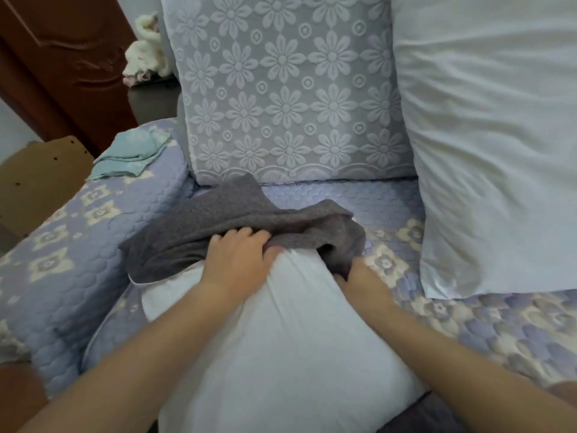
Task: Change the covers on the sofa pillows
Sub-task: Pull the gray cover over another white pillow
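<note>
Sofa corner by a wooden door

A lilac quilted sofa [93,245] with cream flower motifs stands beside a dark reddish-brown carved wooden door [62,64]; brown cardboard [40,179] lies beside its armrest.

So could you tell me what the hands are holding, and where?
Both grip the grey cover at its bunched open edge: left hand on top, right hand at its right side.

No text, label, brand, number or sign can be read anywhere in the view. The fabrics carry only patterns, with no lettering on them.
</note>
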